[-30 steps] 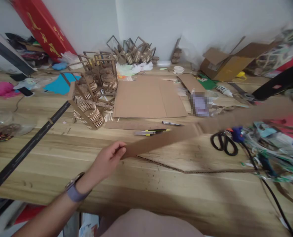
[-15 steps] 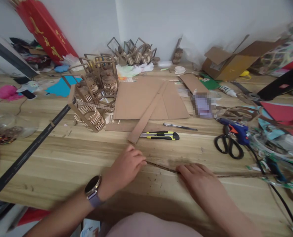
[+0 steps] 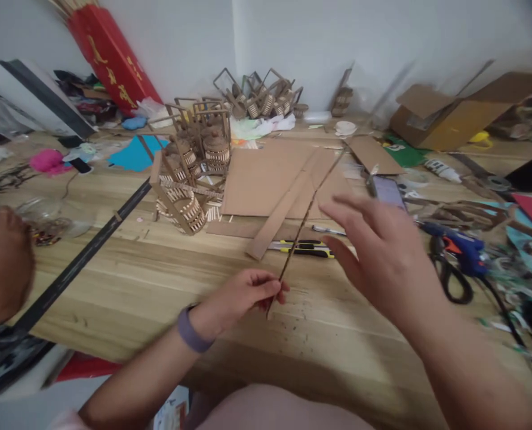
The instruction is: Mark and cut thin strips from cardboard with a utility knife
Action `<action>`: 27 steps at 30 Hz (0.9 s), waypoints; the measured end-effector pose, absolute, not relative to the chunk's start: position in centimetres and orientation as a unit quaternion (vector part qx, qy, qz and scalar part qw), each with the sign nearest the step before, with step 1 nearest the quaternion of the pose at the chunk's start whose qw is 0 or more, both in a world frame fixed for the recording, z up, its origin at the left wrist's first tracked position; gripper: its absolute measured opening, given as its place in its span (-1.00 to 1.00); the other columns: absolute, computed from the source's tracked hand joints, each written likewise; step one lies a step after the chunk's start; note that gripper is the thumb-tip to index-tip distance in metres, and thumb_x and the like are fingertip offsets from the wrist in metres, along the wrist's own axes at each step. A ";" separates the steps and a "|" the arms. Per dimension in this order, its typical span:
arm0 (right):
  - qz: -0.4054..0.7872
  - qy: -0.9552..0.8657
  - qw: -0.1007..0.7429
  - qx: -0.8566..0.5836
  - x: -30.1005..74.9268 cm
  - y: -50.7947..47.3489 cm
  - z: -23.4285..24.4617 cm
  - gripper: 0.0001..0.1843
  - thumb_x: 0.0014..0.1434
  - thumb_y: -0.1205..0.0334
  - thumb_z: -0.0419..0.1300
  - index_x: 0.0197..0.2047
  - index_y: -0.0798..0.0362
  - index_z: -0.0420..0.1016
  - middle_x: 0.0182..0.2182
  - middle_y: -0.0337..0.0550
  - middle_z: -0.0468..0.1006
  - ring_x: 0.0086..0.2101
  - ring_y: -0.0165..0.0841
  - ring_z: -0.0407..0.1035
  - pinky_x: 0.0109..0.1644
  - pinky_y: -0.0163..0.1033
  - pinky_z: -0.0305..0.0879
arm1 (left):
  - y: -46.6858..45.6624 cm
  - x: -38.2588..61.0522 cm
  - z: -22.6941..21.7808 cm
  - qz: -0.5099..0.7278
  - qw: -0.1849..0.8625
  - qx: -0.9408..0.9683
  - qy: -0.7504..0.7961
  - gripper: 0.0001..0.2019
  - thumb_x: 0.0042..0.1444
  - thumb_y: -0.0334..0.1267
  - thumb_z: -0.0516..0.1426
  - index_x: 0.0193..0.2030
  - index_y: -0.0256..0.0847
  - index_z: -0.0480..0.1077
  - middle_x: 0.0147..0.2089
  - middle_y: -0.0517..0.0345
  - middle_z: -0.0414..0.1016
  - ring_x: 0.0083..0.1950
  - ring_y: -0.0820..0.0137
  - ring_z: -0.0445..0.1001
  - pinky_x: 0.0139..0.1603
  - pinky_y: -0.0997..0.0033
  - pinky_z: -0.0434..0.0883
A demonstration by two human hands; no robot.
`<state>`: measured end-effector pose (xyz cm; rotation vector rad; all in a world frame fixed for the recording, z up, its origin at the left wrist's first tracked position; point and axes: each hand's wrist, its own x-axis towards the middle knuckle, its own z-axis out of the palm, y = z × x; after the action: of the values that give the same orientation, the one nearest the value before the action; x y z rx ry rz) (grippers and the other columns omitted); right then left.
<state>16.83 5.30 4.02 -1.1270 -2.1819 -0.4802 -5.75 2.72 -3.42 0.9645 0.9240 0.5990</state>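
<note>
My left hand [image 3: 248, 294] pinches a thin brown cardboard strip [image 3: 307, 214] near its lower end, just above the wooden table [image 3: 167, 280]. Turned edge-on, the strip slants up and away to the right, across my view of a utility knife [image 3: 313, 252] with a yellow and black handle. My right hand [image 3: 384, 257] is raised to the right of the strip, fingers apart and holding nothing. Beyond the knife lie a flat cardboard sheet [image 3: 252, 185] and a wider cardboard strip [image 3: 277, 224]. A pen [image 3: 326, 230] is partly hidden by my right hand.
Small handled baskets [image 3: 187, 212] of cardboard and pale sticks stand back left. A blue glue gun [image 3: 465, 251] and black scissors [image 3: 456, 286] lie right, beside scraps and a phone [image 3: 386, 191]. Part of another person [image 3: 1, 266] shows at the left edge, near a long black bar [image 3: 86, 257].
The thin strip has swung up from lying along the tabletop to slanting upward in my left hand. My right hand has let go of it and risen. The view has shifted slightly left.
</note>
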 end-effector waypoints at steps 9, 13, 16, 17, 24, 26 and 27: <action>0.112 -0.797 0.364 -0.469 15.3 -2.2 -2.5 -0.87 0.35 0.17 0.17 -0.23 -0.03 0.53 -0.36 -0.19 0.63 -0.37 -0.35 0.53 -0.33 -0.26 0.43 | 3.8 -2.0 -3.4 0.341 0.795 0.303 0.399 -0.43 -0.22 0.15 0.47 -0.25 -0.31 0.53 -0.41 0.18 0.51 -0.43 0.53 0.39 -0.36 0.51 0.30; 0.119 -0.784 0.364 -0.489 15.8 -2.8 -2.7 -0.86 0.34 0.22 0.16 -0.24 -0.05 0.54 -0.36 -0.17 0.64 -0.37 -0.34 0.53 -0.32 -0.24 0.45 | 3.3 -0.9 -3.7 0.350 0.795 0.294 0.400 -0.42 -0.23 0.16 0.47 -0.27 -0.31 0.52 -0.41 0.19 0.51 -0.43 0.53 0.40 -0.37 0.51 0.30; 0.102 -0.789 0.366 -0.483 16.0 -2.7 -2.7 -0.87 0.33 0.25 0.16 -0.23 -0.05 0.54 -0.35 -0.17 0.66 -0.35 -0.33 0.54 -0.30 -0.22 0.46 | 3.1 -0.3 -3.9 0.351 0.790 0.294 0.408 -0.48 -0.14 0.11 0.45 -0.27 -0.31 0.50 -0.40 0.18 0.50 -0.42 0.51 0.41 -0.36 0.49 0.31; 0.095 -0.792 0.367 -0.479 16.0 -2.6 -2.7 -0.88 0.33 0.26 0.16 -0.22 -0.04 0.54 -0.35 -0.17 0.66 -0.35 -0.33 0.55 -0.30 -0.22 0.46 | 3.1 -0.2 -4.0 0.352 0.789 0.294 0.408 -0.49 -0.12 0.11 0.44 -0.27 -0.31 0.49 -0.40 0.18 0.50 -0.41 0.51 0.41 -0.36 0.49 0.31; 0.092 -0.794 0.392 -0.455 15.9 -2.2 -3.1 -0.88 0.32 0.34 0.15 -0.20 0.00 0.53 -0.34 -0.17 0.66 -0.34 -0.35 0.56 -0.29 -0.26 0.46 | 3.0 0.0 -3.8 0.356 0.786 0.304 0.405 -0.41 -0.18 0.21 0.43 -0.29 -0.30 0.44 -0.41 0.21 0.47 -0.41 0.51 0.40 -0.37 0.49 0.30; 0.114 -0.782 0.397 -0.467 15.8 -2.3 -3.0 -0.89 0.31 0.32 0.17 -0.21 -0.01 0.54 -0.34 -0.17 0.67 -0.35 -0.35 0.56 -0.29 -0.26 0.46 | 3.0 0.0 -3.7 0.357 0.785 0.306 0.403 -0.40 -0.19 0.23 0.43 -0.30 -0.30 0.43 -0.41 0.22 0.47 -0.41 0.51 0.40 -0.37 0.48 0.31; 0.138 -0.771 0.397 -0.478 15.8 -2.3 -3.0 -0.89 0.30 0.30 0.18 -0.22 -0.01 0.55 -0.35 -0.18 0.67 -0.36 -0.35 0.56 -0.30 -0.26 0.46 | 3.0 0.0 -3.7 0.357 0.784 0.307 0.404 -0.40 -0.19 0.23 0.43 -0.30 -0.29 0.43 -0.41 0.22 0.46 -0.41 0.51 0.40 -0.37 0.48 0.31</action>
<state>15.79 -2.32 -2.96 -1.2117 -1.9523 0.3503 0.02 2.98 -3.70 0.6631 0.8725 0.7705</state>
